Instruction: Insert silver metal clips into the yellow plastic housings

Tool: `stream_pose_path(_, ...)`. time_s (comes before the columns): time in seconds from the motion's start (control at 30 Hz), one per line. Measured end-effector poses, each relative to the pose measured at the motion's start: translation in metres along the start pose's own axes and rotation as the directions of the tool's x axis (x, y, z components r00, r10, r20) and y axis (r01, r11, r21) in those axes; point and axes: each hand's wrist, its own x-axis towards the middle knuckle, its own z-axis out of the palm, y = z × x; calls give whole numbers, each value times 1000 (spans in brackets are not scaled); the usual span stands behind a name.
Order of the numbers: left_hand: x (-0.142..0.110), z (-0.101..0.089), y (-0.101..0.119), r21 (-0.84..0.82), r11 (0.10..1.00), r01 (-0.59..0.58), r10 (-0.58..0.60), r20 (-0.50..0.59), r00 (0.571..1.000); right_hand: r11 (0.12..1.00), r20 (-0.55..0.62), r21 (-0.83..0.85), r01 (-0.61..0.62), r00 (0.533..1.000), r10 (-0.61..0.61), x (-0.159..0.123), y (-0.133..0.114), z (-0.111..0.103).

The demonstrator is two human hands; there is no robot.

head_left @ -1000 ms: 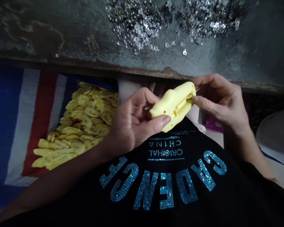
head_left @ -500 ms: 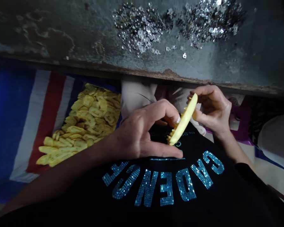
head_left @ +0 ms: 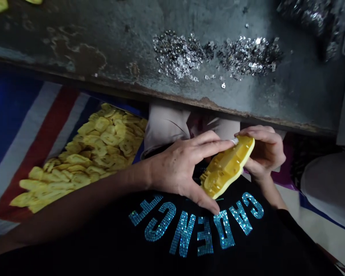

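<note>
Above my lap is a moulded yellow plastic shell [head_left: 228,165], tilted so that its hollow, ribbed inside faces up. My right hand [head_left: 264,151] pinches its far right end, fingers on the upper edge and thumb beneath. From the other side my left hand [head_left: 186,165] spans the shell, its fingers at the upper edge and its thumb by the lower end. Something small and white [head_left: 235,141] shows at a left fingertip; whether it is a finger covering or a separate piece I cannot tell.
Ahead is a worn metal table [head_left: 117,50] with a chipped edge, bearing heaps of small metal tabs [head_left: 181,53]. A filled clear bag [head_left: 310,19] lies at its far right. To my left, a striped sack [head_left: 53,122] holds many yellow plastic pieces [head_left: 103,142].
The shell has turned from edge-on to show its inside and sits slightly lower and to the right. My left fingers have stretched to its upper edge. The view has shifted, showing more table.
</note>
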Motion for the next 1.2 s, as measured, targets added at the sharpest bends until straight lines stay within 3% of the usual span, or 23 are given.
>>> stream_pose_path(0.13, -2, 1, -5, -37, 996, -83, 81, -61, 995, 1000, 13, 17, -10, 1000, 10, 3, -3, 0)
stream_pose_path(0.27, -3, -2, -5, -95, 995, -16, 12, -46, 999, 999, 10, 0, -40, 999, 40, 2, -5, 3)
stream_pose_path(0.37, -5, -2, 0, -243, 962, 121, -143, -78, 987, 980, -69, 28, -197, 978, 198, -2, -7, 13)
stream_pose_path(0.43, -7, 0, 2, -352, 928, 122, -197, -186, 963, 938, -137, 83, -337, 928, 346, -6, -9, 22)
stream_pose_path(0.53, -9, 5, 5, -356, 932, 68, -234, -449, 862, 853, -144, 181, -489, 845, 515, -8, -12, 30)
stream_pose_path(0.57, -8, 4, 4, -333, 941, 63, -244, -536, 808, 812, -62, 218, -541, 823, 564, -6, -12, 29)
stream_pose_path(0.63, -6, -1, 2, -303, 949, 84, -267, -637, 723, 714, 212, 266, -647, 762, 612, 2, -9, 23)
stream_pose_path(0.67, -5, -5, 0, -298, 950, 96, -273, -638, 720, 678, 342, 271, -683, 727, 596, 10, -8, 18)
stream_pose_path(0.7, -4, -11, -2, -293, 949, 114, -277, -608, 744, 660, 438, 268, -702, 699, 566, 19, -6, 14)
stream_pose_path(0.8, 2, -28, -9, -251, 949, 191, -287, -436, 853, 703, 492, 246, -667, 711, 502, 51, -1, 9)
stream_pose_path(0.87, 6, -35, -11, -251, 946, 206, -293, -390, 873, 690, 546, 252, -679, 688, 478, 69, -1, 16)
stream_pose_path(0.97, 7, -35, -12, -343, 920, 188, -335, -444, 831, 509, 572, 368, -778, 621, 536, 74, -1, 37)
stream_pose_path(1.07, -3, -26, -15, -426, 883, 194, -398, -466, 790, 333, 462, 498, -800, 570, 679, 57, 0, 55)
stream_pose_path(1.13, -13, -18, -19, -491, 833, 256, -492, -443, 749, 285, 438, 509, -812, 530, 726, 44, 1, 57)
stream_pose_path(1.2, -22, -13, -22, -589, 752, 295, -596, -418, 686, 325, 498, 434, -840, 524, 691, 38, 2, 49)
